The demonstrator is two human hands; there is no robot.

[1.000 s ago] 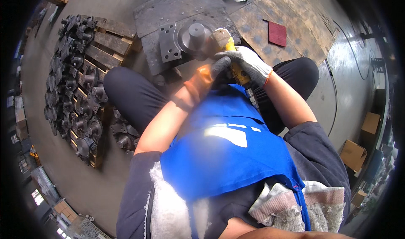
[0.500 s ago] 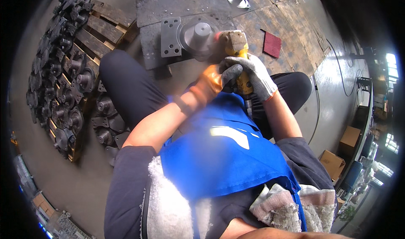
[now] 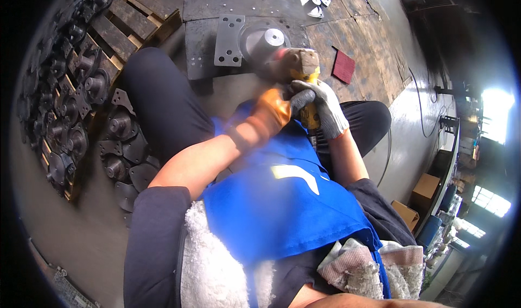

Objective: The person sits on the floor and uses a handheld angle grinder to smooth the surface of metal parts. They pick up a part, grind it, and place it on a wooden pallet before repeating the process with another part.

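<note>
The right hand [image 3: 321, 108], in a grey glove, is closed around the yellow grinder [image 3: 302, 75]. The left hand [image 3: 269, 112], in an orange glove, is blurred and also grips it. The grinder's dusty head touches a round grey metal part [image 3: 264, 41] on the far dark steel plate [image 3: 239, 4]. Black castings [image 3: 70, 107] lie at the left.

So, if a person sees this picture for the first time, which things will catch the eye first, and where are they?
Probably the blue apron filling the centre, and above it the two gloved hands: the left hand in orange, the right hand in grey, both gripping a yellow power tool. The tool's head meets a round grey metal part on a dark steel plate. At far left, a wooden pallet carries many dark metal castings.
</note>
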